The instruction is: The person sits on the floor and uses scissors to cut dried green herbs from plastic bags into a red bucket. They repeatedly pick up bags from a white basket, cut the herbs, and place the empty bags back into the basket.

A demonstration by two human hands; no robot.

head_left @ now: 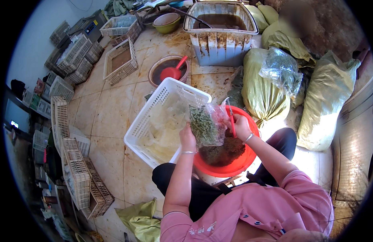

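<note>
My left hand (187, 138) is closed on the side of a clear plastic bag (204, 128) packed with grey-green dried plant matter. The bag's pinkish, crumpled mouth points right, toward my right hand (241, 128). In that hand, fingers closed, is a slim red-handled tool (233, 126) with a narrow pale blade pointing up beside the bag's mouth; I cannot make out whether it is a knife or scissors. Below both hands sits a red basin (251, 155) with loose brown and dark dried matter in it. A white perforated crate (143, 112) holding thin clear plastic stands close on the left.
Yellow woven sacks (263, 88) stand at the right, one bearing a clear bag of greens (281, 68). A stained tub of brown liquid (218, 48) and a bucket (153, 72) with a red scoop (171, 73) are ahead. Beige crates (75, 161) line the left; a yellow-green sack (142, 222) lies near.
</note>
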